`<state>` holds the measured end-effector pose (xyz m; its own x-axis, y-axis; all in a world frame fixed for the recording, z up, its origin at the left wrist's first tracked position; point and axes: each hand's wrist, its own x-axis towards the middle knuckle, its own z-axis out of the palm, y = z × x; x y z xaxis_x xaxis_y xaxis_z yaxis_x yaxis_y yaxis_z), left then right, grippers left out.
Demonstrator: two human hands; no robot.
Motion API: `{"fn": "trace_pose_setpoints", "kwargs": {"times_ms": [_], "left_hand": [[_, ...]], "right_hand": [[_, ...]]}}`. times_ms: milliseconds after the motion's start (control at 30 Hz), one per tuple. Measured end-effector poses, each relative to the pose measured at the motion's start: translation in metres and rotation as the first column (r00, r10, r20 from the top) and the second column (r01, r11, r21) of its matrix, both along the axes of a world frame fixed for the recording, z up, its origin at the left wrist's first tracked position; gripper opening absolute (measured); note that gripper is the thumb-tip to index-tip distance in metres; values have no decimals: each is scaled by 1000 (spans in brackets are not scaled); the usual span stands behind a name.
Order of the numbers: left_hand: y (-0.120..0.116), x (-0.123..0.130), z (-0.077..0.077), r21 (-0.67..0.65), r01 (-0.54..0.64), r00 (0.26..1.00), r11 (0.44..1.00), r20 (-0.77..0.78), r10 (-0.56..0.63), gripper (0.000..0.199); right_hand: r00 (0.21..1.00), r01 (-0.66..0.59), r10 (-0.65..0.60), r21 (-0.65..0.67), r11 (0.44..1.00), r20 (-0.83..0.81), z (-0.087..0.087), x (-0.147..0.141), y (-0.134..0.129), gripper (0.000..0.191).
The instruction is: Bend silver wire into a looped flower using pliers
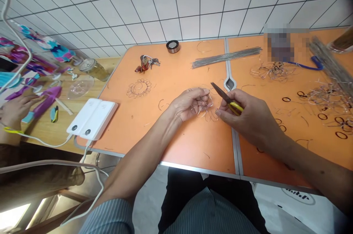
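Observation:
Over the middle of the orange table, my left hand (191,104) pinches a looped wire piece (209,113), whose thin petal-like loops hang below the fingers. My right hand (245,116) is closed around pliers (224,94) with dark jaws and yellow handles. Their jaws point up and to the left, close to my left fingertips and apart from them. Fingers partly hide the wire. A similar ring of wire loops (139,88) lies flat on the table to the left.
Behind my hands lies a bundle of straight wires (226,57). A round tin (173,46) and a bunch of keys (149,63) are at the back. Tangled wire and dark rings (322,116) cover the right side. White power banks (92,118) stand left, near another person's hand (18,109).

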<state>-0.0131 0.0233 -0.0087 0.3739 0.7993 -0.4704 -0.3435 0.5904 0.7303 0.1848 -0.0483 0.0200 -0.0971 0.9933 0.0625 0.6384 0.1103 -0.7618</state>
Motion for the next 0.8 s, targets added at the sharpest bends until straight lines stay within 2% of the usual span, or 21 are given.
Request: {"fn": "trace_pose_setpoints", "kwargs": {"times_ms": [533, 667, 800], "left_hand": [[-2, -3, 7, -35, 38, 998, 999, 55, -36, 38], [-1, -5, 3, 36, 11, 999, 999, 29, -12, 30], [0, -6, -1, 81, 36, 999, 996, 14, -38, 27]], "right_hand": [[1000, 26, -27, 44, 999, 15, -9, 2, 0, 13], [998, -21, 16, 78, 997, 54, 7, 10, -5, 18], [991, 53, -84, 265, 963, 108, 31, 17, -4, 15]]}}
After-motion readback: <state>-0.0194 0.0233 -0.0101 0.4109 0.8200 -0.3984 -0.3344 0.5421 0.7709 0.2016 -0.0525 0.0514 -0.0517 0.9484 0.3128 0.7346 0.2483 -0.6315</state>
